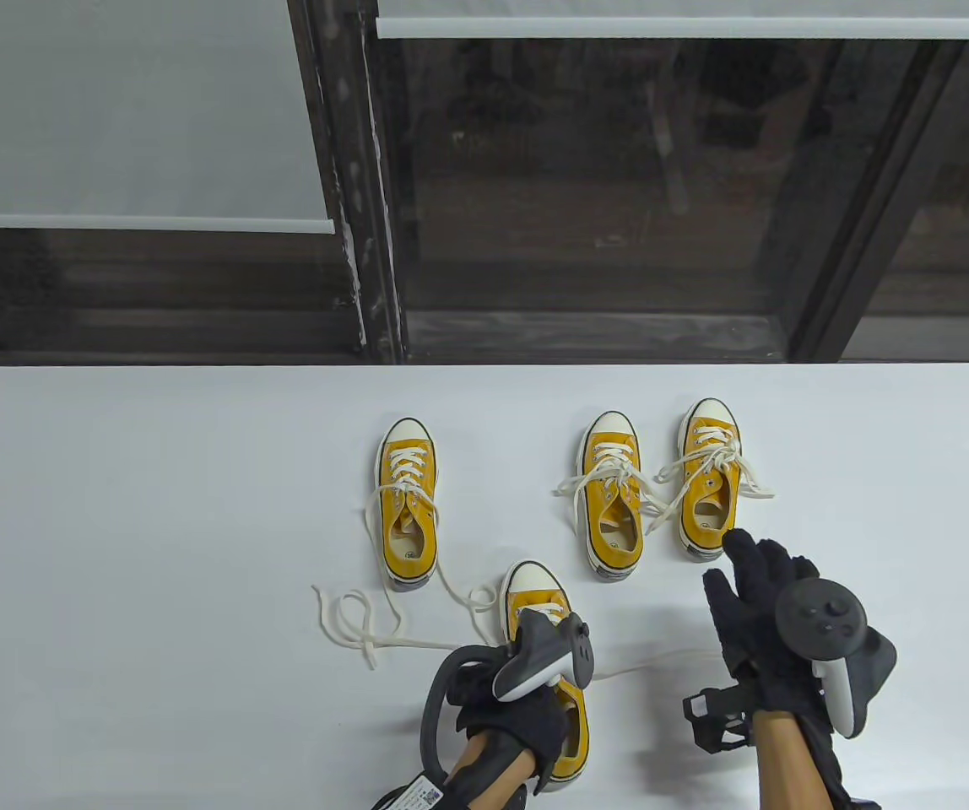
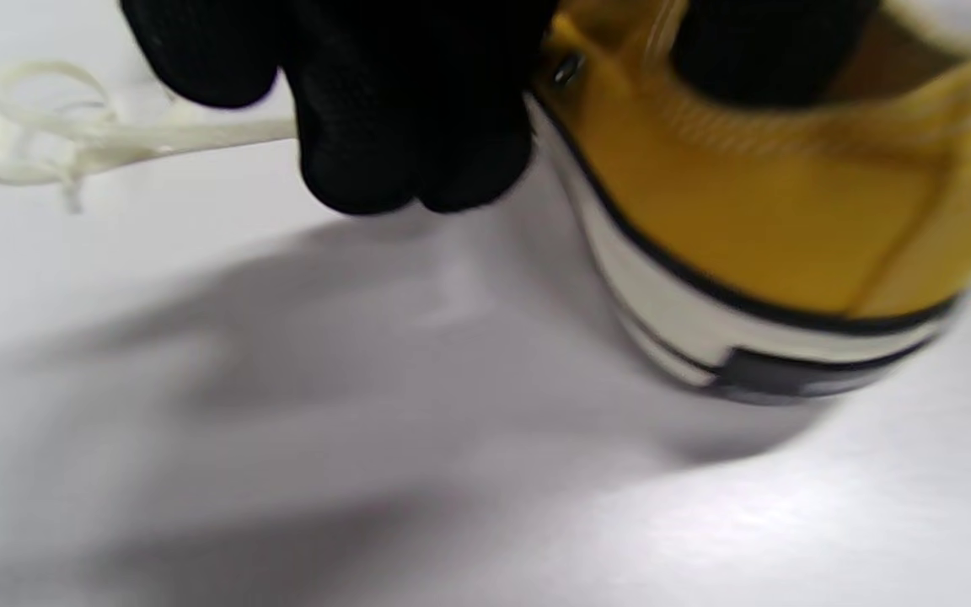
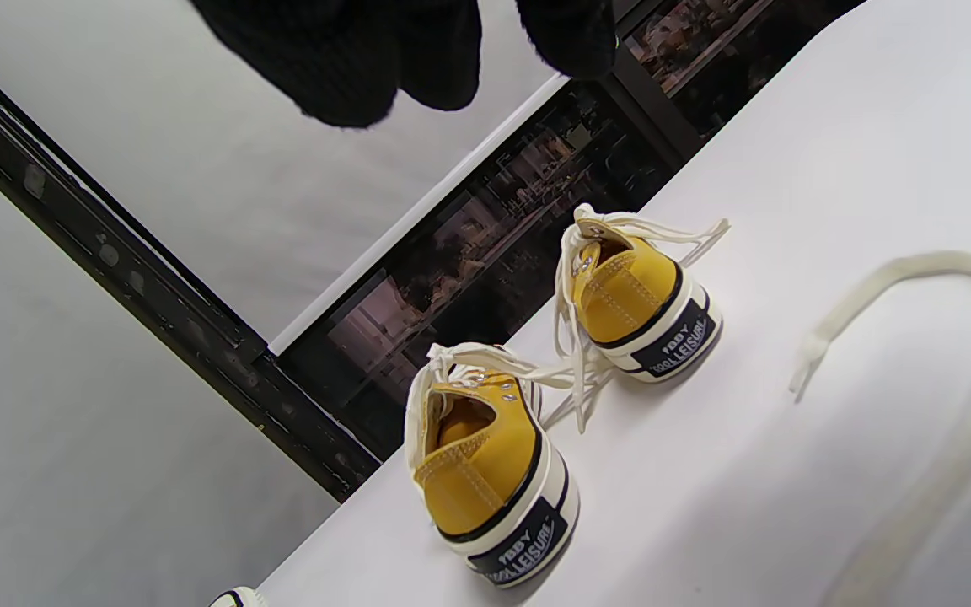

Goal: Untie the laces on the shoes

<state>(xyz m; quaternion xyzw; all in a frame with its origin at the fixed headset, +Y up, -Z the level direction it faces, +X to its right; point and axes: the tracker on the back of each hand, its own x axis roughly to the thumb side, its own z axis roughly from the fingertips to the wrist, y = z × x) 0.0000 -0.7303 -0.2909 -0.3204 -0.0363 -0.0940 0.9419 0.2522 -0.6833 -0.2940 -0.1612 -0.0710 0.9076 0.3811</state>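
Left hand on the near sneaker, right hand free beside the tied pair

The left hand (image 1: pixel 508 717) grips the yellow sneaker (image 1: pixel 545 607) by its collar at the table's (image 1: pixel 113 506) near edge; the right hand (image 1: pixel 759 603) hovers with fingers spread, holding nothing, just short of the two tied sneakers (image 1: pixel 700 481) at mid-table. The risk I see: its loose laces (image 1: pixel 358 624) trail leftward, so dragging the shoe could snag or re-knot them.

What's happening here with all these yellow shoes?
A person in black sensor gloves is undoing shoelaces on four yellow sneakers on a white table. The left hand grips the nearest shoe, whose lace trails loose across the table. The right hand is open, holding nothing, near the two shoes on the right, which look tied in bows.
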